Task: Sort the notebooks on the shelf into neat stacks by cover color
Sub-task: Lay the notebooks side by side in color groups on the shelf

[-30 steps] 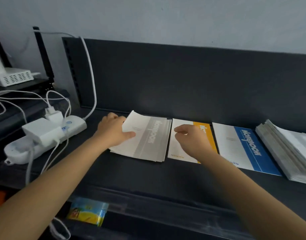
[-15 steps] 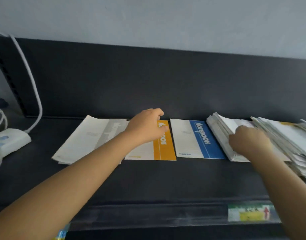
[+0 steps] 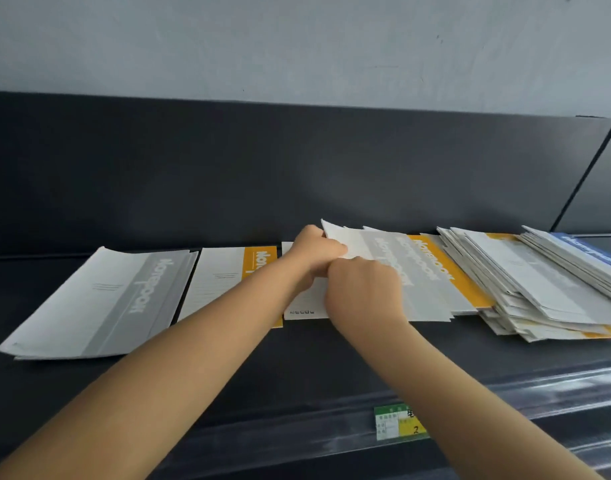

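- The left hand point(image 3: 314, 258) has its fingers curled on the far left corner of a loose grey notebook point(image 3: 383, 261), with the thumb on top. This corner is lifted a little from the shelf point(image 3: 297, 362).
- The right hand point(image 3: 363, 296) touches the left one. Its fingers are curled at the near left edge of the same notebook; the fingertips are hidden, but it looks like a pinch.
- The notebook lies partly on a second orange notebook point(image 3: 449, 275), just beside the mixed pile point(image 3: 539, 296), which is not yet sorted.
- The relation that matters: the grey stack point(image 3: 100, 303) is to the left of both hands, well apart, with the orange notebook point(image 3: 224, 282) between (another notebook point(image 3: 304, 308), its colour hidden, is under the wrists).
- The long axis of the held notebook goes from the shelf front to the back panel point(image 3: 297, 168), as the stack's does, so I judge that only a sideways travel to the left is needed, with no turning.
- The left hand is nearer to the stack and will probably lead.
- The thin cover may bend during the carry.
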A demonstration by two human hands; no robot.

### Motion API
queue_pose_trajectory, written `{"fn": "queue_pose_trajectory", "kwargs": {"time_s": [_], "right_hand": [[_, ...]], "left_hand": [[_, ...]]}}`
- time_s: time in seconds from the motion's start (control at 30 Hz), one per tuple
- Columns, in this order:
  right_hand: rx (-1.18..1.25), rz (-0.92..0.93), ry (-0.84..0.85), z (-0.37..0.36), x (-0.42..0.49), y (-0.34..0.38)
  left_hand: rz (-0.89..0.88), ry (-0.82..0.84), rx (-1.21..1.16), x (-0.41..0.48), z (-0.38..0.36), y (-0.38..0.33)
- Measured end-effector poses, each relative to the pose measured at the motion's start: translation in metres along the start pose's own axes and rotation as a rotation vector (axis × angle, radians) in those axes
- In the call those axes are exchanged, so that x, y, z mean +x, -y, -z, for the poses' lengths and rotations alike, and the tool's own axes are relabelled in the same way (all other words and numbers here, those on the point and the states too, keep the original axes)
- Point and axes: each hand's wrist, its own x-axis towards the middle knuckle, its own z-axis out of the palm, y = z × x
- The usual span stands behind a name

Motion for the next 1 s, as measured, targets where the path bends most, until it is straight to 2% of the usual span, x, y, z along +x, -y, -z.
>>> {"fn": "queue_pose_trajectory", "kwargs": {"time_s": [0.13, 0.27, 0.33, 0.43, 0.6, 0.83, 1.0], "right_hand": [[0.304, -0.042, -0.1, 0.001, 0.011, 0.008], [0.413, -0.185, -0.174, -0.012, 0.039, 0.003], [0.656, -0.265, -0.093, -0.016, 0.052, 0.008], [1.161, -0.316, 0.076, -0.026, 0.066, 0.033], [1.579, -0.384, 0.214, -0.038, 0.067, 0.091], [1.618, -0.332, 0.366, -0.037, 0.07, 0.167], [1.416, -0.134, 0.406, -0.025, 0.07, 0.196]], "left_hand": [[-0.047, -0.121, -0.07, -0.001, 0.035, 0.007], [-0.11, -0.262, -0.008, -0.011, 0.078, 0.015], [-0.116, -0.302, 0.016, -0.02, 0.1, 0.024], [-0.115, -0.405, 0.047, -0.031, 0.134, 0.042], [-0.006, -0.528, 0.165, -0.048, 0.196, 0.073], [0.093, -0.588, 0.244, -0.07, 0.27, 0.103], [0.082, -0.642, 0.444, -0.076, 0.307, 0.124]]}}
